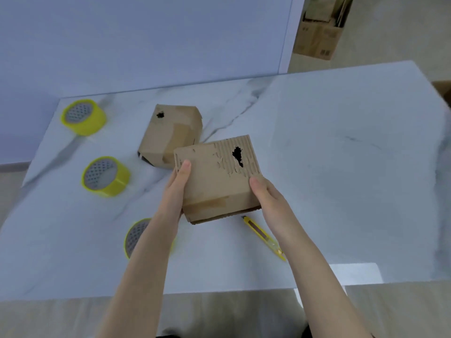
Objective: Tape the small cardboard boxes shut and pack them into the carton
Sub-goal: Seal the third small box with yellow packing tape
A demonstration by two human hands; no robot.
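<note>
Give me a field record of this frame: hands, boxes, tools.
left hand: grips near box, left side
right hand: grips near box, right side
near box: top torn, with a hole
far box: on table behind near box, also holed
tape rolls: three, yellow, table left
knife: yellow, on table beside right forearm
carton: on floor beyond table

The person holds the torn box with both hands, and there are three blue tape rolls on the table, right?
Almost. The three tape rolls are yellow, not blue; the head view shows it. The left hand and right hand do hold the torn box.
</note>
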